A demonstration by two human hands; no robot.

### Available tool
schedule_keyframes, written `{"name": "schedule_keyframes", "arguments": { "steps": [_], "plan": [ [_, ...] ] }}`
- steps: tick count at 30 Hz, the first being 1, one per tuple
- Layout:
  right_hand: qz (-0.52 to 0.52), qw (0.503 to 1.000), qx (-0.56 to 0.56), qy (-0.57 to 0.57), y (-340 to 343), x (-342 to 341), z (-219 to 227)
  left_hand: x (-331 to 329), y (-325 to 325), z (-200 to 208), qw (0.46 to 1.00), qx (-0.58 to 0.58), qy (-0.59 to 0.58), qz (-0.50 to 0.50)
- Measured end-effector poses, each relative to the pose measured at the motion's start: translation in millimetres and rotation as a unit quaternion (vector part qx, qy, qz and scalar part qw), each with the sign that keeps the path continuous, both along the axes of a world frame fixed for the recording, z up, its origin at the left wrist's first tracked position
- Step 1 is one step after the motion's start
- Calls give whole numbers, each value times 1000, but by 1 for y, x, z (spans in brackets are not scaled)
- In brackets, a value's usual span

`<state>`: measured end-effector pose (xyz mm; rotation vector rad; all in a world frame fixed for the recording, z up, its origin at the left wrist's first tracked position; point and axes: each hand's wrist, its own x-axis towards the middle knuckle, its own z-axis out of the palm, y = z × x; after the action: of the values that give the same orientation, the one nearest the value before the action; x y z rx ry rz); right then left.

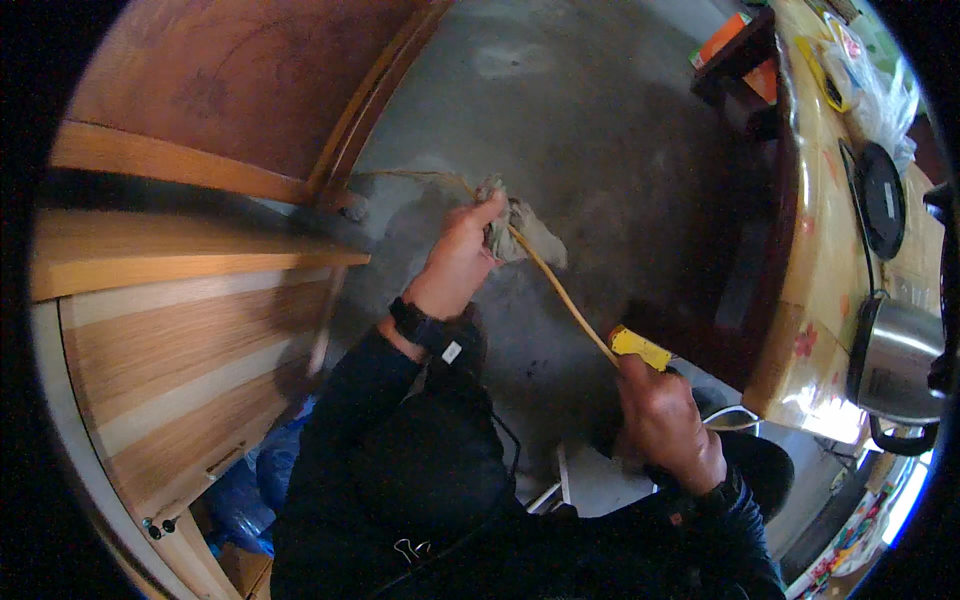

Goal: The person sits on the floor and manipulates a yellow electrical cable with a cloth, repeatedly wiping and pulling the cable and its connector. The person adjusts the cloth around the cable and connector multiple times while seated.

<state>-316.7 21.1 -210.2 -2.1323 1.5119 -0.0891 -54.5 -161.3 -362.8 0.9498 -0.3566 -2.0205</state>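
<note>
A thin yellow cord (565,292) runs from beside the wooden furniture on the left, through my left hand (457,258), to my right hand (662,415). My left hand is closed on a crumpled grey cloth (540,240), which is bunched round the cord. Lower and to the right, my right hand grips the cord in closed fingers. Just beyond its fingers shows a yellow block-shaped thing (640,348); whether the cord joins it I cannot tell. Between the hands the cord looks fairly straight.
A wooden cabinet (190,330) stands close on my left, with blue plastic bags (245,500) low beside it. To the right is a table (800,290) with a patterned cover, carrying a metal pot (900,360), a black round plate-like thing (880,200) and plastic bags (875,85). Below lies grey floor (590,120).
</note>
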Motion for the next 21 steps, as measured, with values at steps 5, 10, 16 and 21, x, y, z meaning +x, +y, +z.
{"name": "schedule_keyframes", "arguments": {
  "steps": [5,10,16,21],
  "plan": [
    [43,997,-51,48,-1,12,7,-11,-25,-11,989,26,-140,25],
    [98,977,-110,155,6,36,11,-9,-25,2,939,86,-334,10],
    [67,985,-115,112,14,28,4,12,-27,41,920,52,-388,-35],
    [56,989,-133,39,7,41,8,-5,11,87,915,-47,-398,-55]
  ]
}}
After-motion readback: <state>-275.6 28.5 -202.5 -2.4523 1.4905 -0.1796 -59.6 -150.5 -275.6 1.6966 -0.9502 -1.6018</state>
